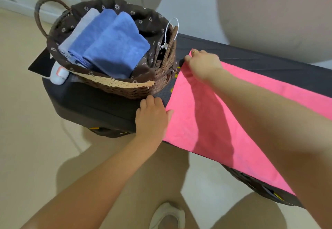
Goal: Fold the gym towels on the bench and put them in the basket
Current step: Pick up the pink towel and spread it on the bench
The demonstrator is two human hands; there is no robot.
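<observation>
Head view: a pink towel (224, 121) lies spread flat along the dark bench (269, 61), its near edge hanging a little over the bench's front side. The right hand (201, 65) pinches the towel's far corner, fingers curled round the cloth, a ring on one finger. The left hand (150, 117) grips the near corner at the bench's front edge, thumb on top of the pink cloth and fingers curled under. Between the two hands runs the towel's short end, stretched straight.

Just beyond the left hand and beside the right one stands the basket (125, 88), wicker with a brown flowered lining, on the same bench. Inside it lie folded blue towels (115, 49), overlapping one another, with a paler one (79, 29) at the far side. A white cable (170, 31) loops over the basket's rim nearest the right hand. Past the basket, a white device (58, 75) and a dark tablet (40, 63) rest on the bench end. Below the hands, a shoe (167, 216) shows on the pale floor (27, 121).
</observation>
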